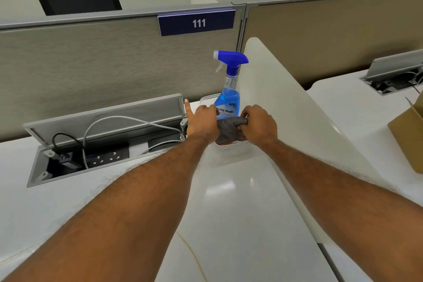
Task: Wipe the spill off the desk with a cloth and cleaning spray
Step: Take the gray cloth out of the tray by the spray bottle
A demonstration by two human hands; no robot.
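We see 1 open cable tray [107,144] left of the grip, 2 cables in it. 2 hands on 1 grey cloth [230,129]: left hand [202,123] closed on its left side, index finger pointing up; right hand [259,125] pinching its right edge. Cloth sits over 1 clear container [231,147] on the desk [240,213]. 1 blue spray bottle [229,89] upright just behind the grip. 1 cardboard box [409,135] far right. 3 chairs behind the partition
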